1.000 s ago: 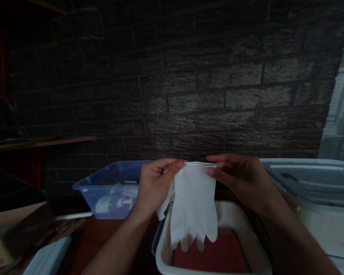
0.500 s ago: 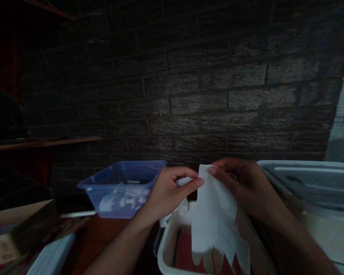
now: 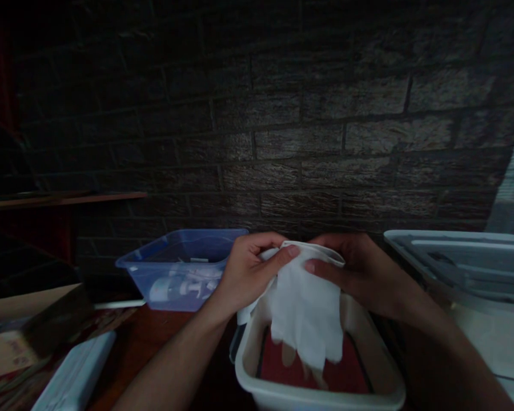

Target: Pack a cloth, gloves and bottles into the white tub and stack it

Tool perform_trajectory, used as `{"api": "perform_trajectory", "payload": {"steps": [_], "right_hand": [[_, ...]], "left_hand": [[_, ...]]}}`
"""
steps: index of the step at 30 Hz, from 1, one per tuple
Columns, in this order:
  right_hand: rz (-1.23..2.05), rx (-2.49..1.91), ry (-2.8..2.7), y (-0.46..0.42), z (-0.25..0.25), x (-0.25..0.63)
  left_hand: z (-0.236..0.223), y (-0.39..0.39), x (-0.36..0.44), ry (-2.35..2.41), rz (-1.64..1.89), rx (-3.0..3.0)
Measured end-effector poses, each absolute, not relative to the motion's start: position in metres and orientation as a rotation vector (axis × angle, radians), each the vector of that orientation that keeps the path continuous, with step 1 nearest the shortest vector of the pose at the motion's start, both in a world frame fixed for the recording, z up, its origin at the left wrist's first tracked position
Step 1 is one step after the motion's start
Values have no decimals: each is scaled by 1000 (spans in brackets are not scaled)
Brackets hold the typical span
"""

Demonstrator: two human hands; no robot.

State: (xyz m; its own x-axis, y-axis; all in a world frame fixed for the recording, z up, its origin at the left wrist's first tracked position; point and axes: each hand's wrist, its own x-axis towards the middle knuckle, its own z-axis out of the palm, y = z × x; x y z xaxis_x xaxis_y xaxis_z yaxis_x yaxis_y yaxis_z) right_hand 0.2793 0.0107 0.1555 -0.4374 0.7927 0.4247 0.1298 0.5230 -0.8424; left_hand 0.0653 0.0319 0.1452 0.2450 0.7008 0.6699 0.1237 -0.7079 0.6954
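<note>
A white disposable glove (image 3: pixel 307 311) hangs fingers-down from both my hands, its cuff uppermost. My left hand (image 3: pixel 249 268) pinches the left side of the cuff between thumb and fingers. On the right, my right hand (image 3: pixel 362 271) grips the cuff, thumb in front and other fingers hidden behind. Another piece of white material (image 3: pixel 246 311) shows below my left hand; I cannot tell what it belongs to. Beneath the glove stands a white tub (image 3: pixel 321 397) with a dark red surface inside, where pale finger-like shapes appear under the glove's fingertips.
To the left is a translucent blue bin (image 3: pixel 175 285) holding white pump bottles. A cardboard box (image 3: pixel 8 354) and a pale flat case (image 3: pixel 75 374) lie farther left. A lidded clear container (image 3: pixel 466 268) stands at right. Behind is a dark brick wall (image 3: pixel 278 148).
The glove's cuff has been spread wider between my hands and its opening now shows. Its fingers have shifted left and up, baring more of the tub's right side. The view has tilted slightly.
</note>
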Motion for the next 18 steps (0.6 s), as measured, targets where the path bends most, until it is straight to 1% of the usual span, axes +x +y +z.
{"api": "perform_trajectory", "payload": {"steps": [4, 7, 12, 18], "right_hand": [[1120, -737, -1753, 14, 152, 279], [1108, -712, -1633, 15, 150, 275], [1059, -743, -1718, 14, 144, 268], [1217, -679, -1820, 8, 147, 269]], "left_hand": [[148, 33, 65, 754, 1563, 1905], [149, 31, 66, 738, 1495, 1904], [147, 30, 67, 713, 1324, 1901], [145, 29, 71, 724, 1452, 1961]]}}
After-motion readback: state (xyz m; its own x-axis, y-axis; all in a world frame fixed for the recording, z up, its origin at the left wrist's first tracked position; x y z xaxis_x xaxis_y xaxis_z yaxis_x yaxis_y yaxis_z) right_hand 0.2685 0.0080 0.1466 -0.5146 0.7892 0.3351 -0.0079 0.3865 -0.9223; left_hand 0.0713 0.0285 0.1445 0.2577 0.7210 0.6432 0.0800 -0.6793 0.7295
